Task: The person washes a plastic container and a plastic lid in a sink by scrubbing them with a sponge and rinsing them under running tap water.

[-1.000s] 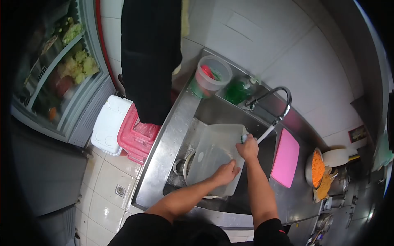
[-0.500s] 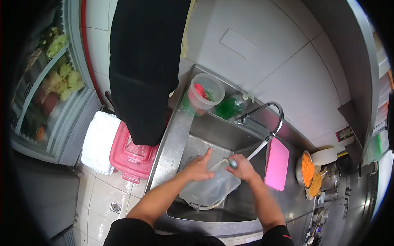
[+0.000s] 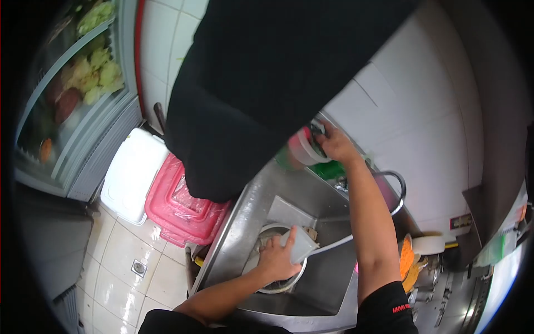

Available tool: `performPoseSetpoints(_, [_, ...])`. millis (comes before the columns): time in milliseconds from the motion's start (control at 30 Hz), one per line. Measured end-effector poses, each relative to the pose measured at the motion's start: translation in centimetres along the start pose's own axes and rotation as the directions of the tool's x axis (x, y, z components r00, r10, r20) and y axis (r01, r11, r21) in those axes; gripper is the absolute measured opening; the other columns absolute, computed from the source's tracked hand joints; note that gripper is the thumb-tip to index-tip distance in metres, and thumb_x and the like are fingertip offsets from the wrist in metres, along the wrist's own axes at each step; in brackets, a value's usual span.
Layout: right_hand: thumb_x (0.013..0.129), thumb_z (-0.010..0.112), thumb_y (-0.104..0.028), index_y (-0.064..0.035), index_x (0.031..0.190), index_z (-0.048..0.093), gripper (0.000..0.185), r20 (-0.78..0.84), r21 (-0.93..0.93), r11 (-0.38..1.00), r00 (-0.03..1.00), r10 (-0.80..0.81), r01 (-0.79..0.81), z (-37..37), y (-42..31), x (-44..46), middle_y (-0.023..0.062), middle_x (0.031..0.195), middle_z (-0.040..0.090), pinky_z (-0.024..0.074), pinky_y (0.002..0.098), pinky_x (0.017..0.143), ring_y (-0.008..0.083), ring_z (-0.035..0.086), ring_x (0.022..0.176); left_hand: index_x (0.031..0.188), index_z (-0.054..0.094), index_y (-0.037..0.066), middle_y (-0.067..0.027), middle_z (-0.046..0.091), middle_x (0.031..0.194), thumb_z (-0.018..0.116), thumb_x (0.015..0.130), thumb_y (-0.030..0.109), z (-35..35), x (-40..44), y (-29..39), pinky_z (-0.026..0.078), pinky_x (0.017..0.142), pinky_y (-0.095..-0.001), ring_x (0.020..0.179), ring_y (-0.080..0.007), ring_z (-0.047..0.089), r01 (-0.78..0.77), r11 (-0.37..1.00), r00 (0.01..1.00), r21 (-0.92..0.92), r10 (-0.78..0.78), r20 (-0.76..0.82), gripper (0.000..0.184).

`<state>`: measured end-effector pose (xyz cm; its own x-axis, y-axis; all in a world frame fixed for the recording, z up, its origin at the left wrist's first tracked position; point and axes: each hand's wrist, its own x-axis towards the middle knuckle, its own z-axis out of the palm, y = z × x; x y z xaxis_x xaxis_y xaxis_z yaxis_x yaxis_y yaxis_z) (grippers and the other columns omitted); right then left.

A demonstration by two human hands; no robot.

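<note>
My left hand (image 3: 273, 259) grips a translucent plastic container (image 3: 303, 245), tilted in the sink (image 3: 325, 273). Under it sits a round vessel with a pale rim (image 3: 290, 286). My right hand (image 3: 337, 146) reaches to the back of the sink, at the mouth of a clear plastic tub (image 3: 309, 155) with something red inside. Its fingers are closed around something dark that I cannot make out. Beside the tub a green bottle (image 3: 330, 169) is partly hidden by my arm. From the curved tap (image 3: 401, 189) a white hose (image 3: 336, 243) runs toward the container.
A person's black-clothed body part (image 3: 250, 100) covers the upper middle and part of the tub. On the floor at left are a white lidded box (image 3: 133, 177) and a pink box (image 3: 181, 209). A bowl of shredded orange food (image 3: 406, 257) stands on the right counter.
My right hand has left the container and moved up to the tub. The container now stands tilted in my left hand, uncovering the round vessel. The black-clothed body part has shifted right.
</note>
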<state>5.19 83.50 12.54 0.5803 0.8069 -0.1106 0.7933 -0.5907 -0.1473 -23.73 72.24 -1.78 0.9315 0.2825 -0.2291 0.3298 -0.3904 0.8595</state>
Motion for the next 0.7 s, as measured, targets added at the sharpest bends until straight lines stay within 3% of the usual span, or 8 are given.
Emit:
performPoseSetpoints(33, [0.091, 0.058, -0.022, -0.0040, 0.133, 0.051, 0.046, 0.109, -0.055, 0.998, 0.993, 0.034, -0.028, 1.1, 1.5, 1.7, 0.0215, 0.119, 0.061, 0.0433, 0.0399, 0.101, 0.0344, 0.057, 0.116, 0.157, 0.001, 0.021, -0.0330, 0.038, 0.134, 0.074, 0.073, 0.040, -0.1, -0.2, 0.1, 0.038, 0.094, -0.0650, 0.123, -0.0494, 0.043, -0.001, 1.000, 1.000, -0.001, 0.001, -0.004, 0.113])
performPoseSetpoints(100, [0.086, 0.063, -0.020, -0.0076, 0.135, 0.053, 0.051, 0.322, -0.018, 0.998, 0.945, -0.050, 0.058, 3.3, 5.2, 5.0, 0.0212, 0.133, 0.053, 0.0438, 0.0408, 0.102, 0.0379, 0.054, 0.122, 0.157, 0.000, 0.023, -0.0324, 0.038, 0.135, 0.076, 0.073, 0.041, -0.5, -0.4, 0.0, 0.037, 0.095, -0.0654, 0.123, -0.0490, 0.043, 0.014, 1.000, 1.000, -0.020, -0.013, 0.026, 0.114])
performPoseSetpoints(200, [0.081, 0.067, -0.028, -0.0094, 0.131, 0.059, 0.054, 0.370, -0.018, 0.987, 0.918, -0.142, 0.160, 5.7, 7.1, 7.5, 0.0183, 0.128, 0.061, 0.0449, 0.0415, 0.102, 0.0361, 0.058, 0.119, 0.157, 0.000, 0.022, -0.0326, 0.039, 0.134, 0.075, 0.073, 0.042, -0.2, -0.3, -0.5, 0.037, 0.095, -0.0658, 0.123, -0.0484, 0.043, 0.017, 0.998, 1.000, -0.056, -0.016, 0.022, 0.114])
performPoseSetpoints(333, [0.076, 0.069, -0.033, -0.0071, 0.107, 0.072, 0.041, 0.263, -0.146, 0.975, 0.957, -0.124, 0.166, 6.2, 4.6, 8.2, 0.0186, 0.116, 0.068, 0.0480, 0.0414, 0.097, 0.0351, 0.063, 0.111, 0.157, 0.001, 0.021, -0.0329, 0.038, 0.135, 0.074, 0.074, 0.043, -0.4, -0.2, -0.6, 0.036, 0.095, -0.0664, 0.123, -0.0485, 0.043, 0.030, 0.998, 0.998, -0.054, -0.028, 0.051, 0.113])
performPoseSetpoints(467, [0.076, 0.068, -0.030, -0.0041, 0.090, 0.075, 0.031, 0.189, -0.252, 0.928, 0.955, -0.230, 0.273, 8.7, 9.1, 11.8, 0.0219, 0.109, 0.069, 0.0507, 0.0446, 0.093, 0.0376, 0.065, 0.106, 0.157, 0.003, 0.019, -0.0323, 0.038, 0.135, 0.074, 0.073, 0.044, -0.8, -0.4, 0.1, 0.036, 0.096, -0.0657, 0.124, -0.0490, 0.043, 0.054, 0.997, 0.997, -0.047, -0.051, 0.050, 0.112])
performPoseSetpoints(533, [0.077, 0.067, -0.027, -0.0031, 0.093, 0.074, 0.029, 0.150, -0.338, 0.935, 0.987, -0.058, 0.106, 6.1, 5.3, 8.6, 0.0236, 0.106, 0.068, 0.0509, 0.0457, 0.092, 0.0391, 0.064, 0.104, 0.157, 0.006, 0.017, -0.0323, 0.037, 0.135, 0.073, 0.073, 0.044, -0.9, -0.5, -0.1, 0.036, 0.097, -0.0644, 0.124, -0.0492, 0.042, 0.053, 0.998, 0.998, -0.026, -0.054, -0.022, 0.111])
performPoseSetpoints(600, [0.083, 0.063, -0.021, -0.0002, 0.092, 0.068, 0.023, -0.044, -0.243, 0.968, 0.996, -0.081, 0.068, 2.3, 2.6, 4.4, 0.0257, 0.100, 0.068, 0.0506, 0.0467, 0.091, 0.0417, 0.063, 0.101, 0.157, 0.008, 0.015, -0.0324, 0.037, 0.135, 0.073, 0.073, 0.045, -0.1, -1.0, -0.2, 0.036, 0.099, -0.0626, 0.124, -0.0494, 0.042, 0.024, 1.000, 0.987, -0.005, -0.024, -0.157, 0.110])
performPoseSetpoints(700, [0.088, 0.062, -0.022, 0.0010, 0.092, 0.063, 0.023, -0.269, 0.026, 0.999, 0.962, 0.045, -0.039, -1.9, 2.5, -0.3, 0.0242, 0.093, 0.068, 0.0515, 0.0449, 0.090, 0.0409, 0.064, 0.095, 0.157, 0.010, 0.012, -0.0322, 0.037, 0.135, 0.074, 0.073, 0.042, -2.0, -1.2, 1.4, 0.035, 0.102, -0.0603, 0.124, -0.0484, 0.042, 0.080, 0.996, 0.985, -0.030, -0.083, -0.151, 0.109])
